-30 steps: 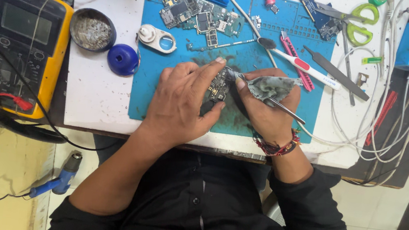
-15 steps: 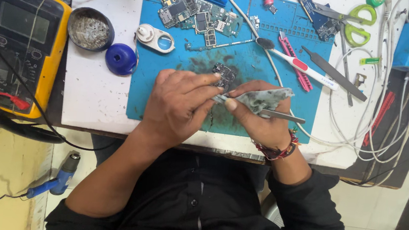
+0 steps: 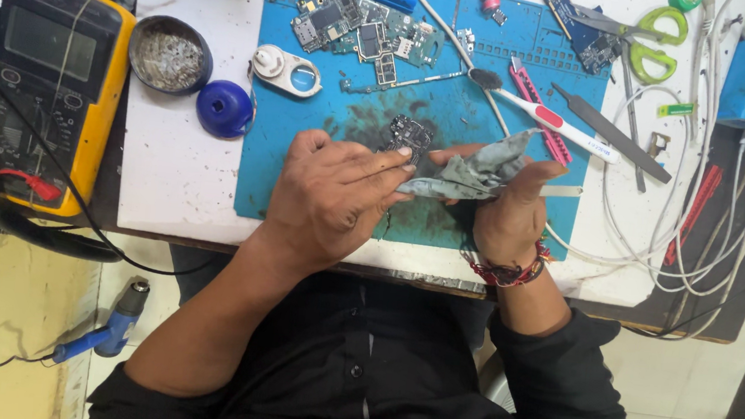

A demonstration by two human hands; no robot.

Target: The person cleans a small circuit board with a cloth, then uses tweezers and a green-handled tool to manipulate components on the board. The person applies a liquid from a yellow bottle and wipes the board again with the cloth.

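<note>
Your right hand (image 3: 509, 209) pinches a crumpled grey cloth (image 3: 472, 172) between thumb and fingers, and a thin metal tool (image 3: 565, 192) sticks out of that fist toward 3 o'clock. Your left hand (image 3: 333, 198) lies palm down on the blue mat (image 3: 286, 165). Its fingers are pressed together and point toward 2 o'clock, and the fingertips (image 3: 403, 153) touch the end of the cloth. I cannot tell if they pinch it. A small dark circuit board (image 3: 409, 134) lies on the mat at 12 o'clock from those fingertips, just beside them. Both wrists bend in from 6 o'clock, with dark sleeves pushed up. One red bead band (image 3: 505, 272) sits on your right wrist.

Further out at 12 o'clock lies a bunch of green circuit boards (image 3: 363, 28). At 9 o'clock from the mat sit one blue round cap (image 3: 224, 109) and one round tin (image 3: 169, 55). One yellow meter (image 3: 44, 78) sits past them. At 2 o'clock you have one pair of green scissors (image 3: 648, 40), and white cables (image 3: 710, 206) loop at 3 o'clock.
</note>
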